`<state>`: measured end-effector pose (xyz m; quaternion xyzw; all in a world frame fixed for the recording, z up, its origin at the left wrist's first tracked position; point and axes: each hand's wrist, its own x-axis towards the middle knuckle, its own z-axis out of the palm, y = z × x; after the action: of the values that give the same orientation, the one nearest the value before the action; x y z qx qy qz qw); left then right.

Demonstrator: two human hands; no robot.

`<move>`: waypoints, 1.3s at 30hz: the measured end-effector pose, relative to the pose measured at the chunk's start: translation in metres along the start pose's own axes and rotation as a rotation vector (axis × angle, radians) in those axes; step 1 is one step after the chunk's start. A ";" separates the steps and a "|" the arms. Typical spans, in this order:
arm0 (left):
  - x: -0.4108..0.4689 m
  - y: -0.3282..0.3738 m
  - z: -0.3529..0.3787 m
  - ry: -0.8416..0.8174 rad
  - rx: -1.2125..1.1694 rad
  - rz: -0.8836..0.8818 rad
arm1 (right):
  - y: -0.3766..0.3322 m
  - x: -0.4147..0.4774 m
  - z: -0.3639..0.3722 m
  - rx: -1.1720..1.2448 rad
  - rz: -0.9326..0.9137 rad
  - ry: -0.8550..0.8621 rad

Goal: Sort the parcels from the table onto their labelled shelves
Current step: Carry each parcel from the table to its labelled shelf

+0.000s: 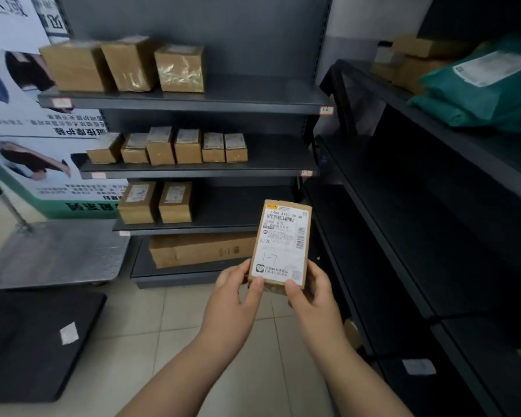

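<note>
You're holding the small brown cardboard parcel (280, 243), white label up, before the dark grey metal shelves (193, 103), left hand (238, 291) and right hand (310, 291) both in a grip on its lower end. Label-reading step, I'd say; next, match it against the shelf tags (326, 110).
</note>
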<state>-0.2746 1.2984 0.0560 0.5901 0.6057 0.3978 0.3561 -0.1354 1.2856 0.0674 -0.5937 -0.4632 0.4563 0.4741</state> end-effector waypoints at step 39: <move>0.545 -0.081 0.079 -0.367 0.066 -0.250 | 0.036 0.585 0.077 -0.402 0.272 -0.132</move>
<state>-0.2658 1.8481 -0.0304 0.5842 0.6120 0.2165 0.4872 -0.1166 1.8669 -0.0382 -0.7017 -0.4904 0.4527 0.2494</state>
